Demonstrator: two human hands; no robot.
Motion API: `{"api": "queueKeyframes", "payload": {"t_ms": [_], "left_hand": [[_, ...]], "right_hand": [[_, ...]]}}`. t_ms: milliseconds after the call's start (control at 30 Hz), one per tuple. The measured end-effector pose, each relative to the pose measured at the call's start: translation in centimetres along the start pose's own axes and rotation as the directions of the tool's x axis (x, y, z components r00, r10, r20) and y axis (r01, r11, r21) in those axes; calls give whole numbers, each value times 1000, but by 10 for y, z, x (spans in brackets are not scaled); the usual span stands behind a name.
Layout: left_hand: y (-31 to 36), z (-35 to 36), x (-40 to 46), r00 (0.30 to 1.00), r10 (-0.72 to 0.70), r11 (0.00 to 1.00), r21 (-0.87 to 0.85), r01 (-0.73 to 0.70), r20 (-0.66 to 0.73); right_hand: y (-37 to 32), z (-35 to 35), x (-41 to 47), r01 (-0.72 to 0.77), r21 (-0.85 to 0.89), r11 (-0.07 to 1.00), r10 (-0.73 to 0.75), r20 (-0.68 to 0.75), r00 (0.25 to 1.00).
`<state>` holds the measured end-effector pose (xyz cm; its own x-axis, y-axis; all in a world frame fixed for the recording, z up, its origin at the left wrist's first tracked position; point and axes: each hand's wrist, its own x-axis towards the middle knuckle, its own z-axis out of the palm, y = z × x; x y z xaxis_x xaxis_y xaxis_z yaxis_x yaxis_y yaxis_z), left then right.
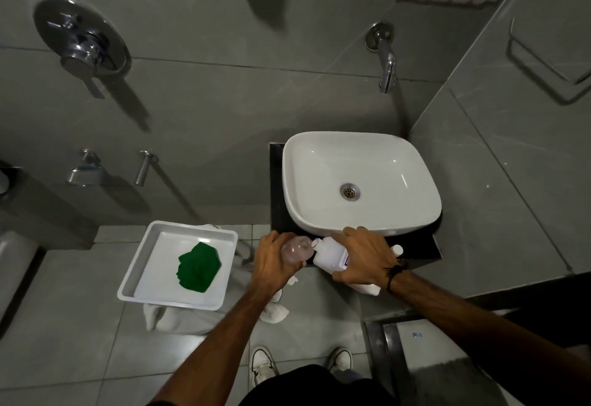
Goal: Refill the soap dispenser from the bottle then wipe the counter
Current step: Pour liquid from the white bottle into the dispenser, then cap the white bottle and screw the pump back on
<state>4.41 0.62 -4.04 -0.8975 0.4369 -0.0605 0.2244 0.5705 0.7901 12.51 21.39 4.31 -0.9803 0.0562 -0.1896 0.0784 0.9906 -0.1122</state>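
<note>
- Both bare forearms reach over the black counter [425,247] at its front edge.
- Left hand [275,261] wraps a clear, rounded plastic dispenser [295,247], fingers curled around it.
- Right hand [364,255] clamps a white, smooth bottle [329,257], tilted, its neck touching the dispenser's mouth.
- Crumpled green cloth [198,268] lies in a white rectangular tray [140,265], well apart from both hands.

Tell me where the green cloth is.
In the head view, the green cloth lies in the white tray, left of the left hand and the sink.
</note>
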Motion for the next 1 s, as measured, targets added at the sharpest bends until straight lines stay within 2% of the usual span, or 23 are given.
{"api": "queueKeyframes", "payload": {"t_ms": [133, 333, 500, 633, 700, 767, 867, 1000], "left_hand": [[-6, 2, 13, 998, -56, 998, -29, 56, -9], [-12, 13, 31, 994, -101, 995, -2, 101, 38], [-10, 22, 30, 974, -214, 977, 8, 214, 79], [-9, 34, 1, 913, -404, 909, 88, 407, -47], [-5, 46, -15, 889, -455, 872, 181, 456, -46], [5, 61, -28, 904, -427, 871, 268, 412, -3], [32, 92, -34, 960, -260, 909, 363, 205, 107], [88, 146, -12, 968, 52, 943, 307, -128, 245]], "right_hand": [[4, 20, -13, -141, 229, 963, 158, -60, 986], [12, 61, -36, -339, 491, 803, 405, -32, 914], [18, 81, -44, -365, 582, 726, 477, -43, 878], [35, 87, -54, -360, 627, 690, 492, -42, 869], [49, 89, -63, -370, 637, 677, 507, -39, 861], [67, 94, -74, -393, 643, 657, 526, -19, 850], [100, 100, -95, -441, 656, 613, 582, 3, 813], [146, 106, -122, -491, 697, 522, 669, 22, 743]]}}
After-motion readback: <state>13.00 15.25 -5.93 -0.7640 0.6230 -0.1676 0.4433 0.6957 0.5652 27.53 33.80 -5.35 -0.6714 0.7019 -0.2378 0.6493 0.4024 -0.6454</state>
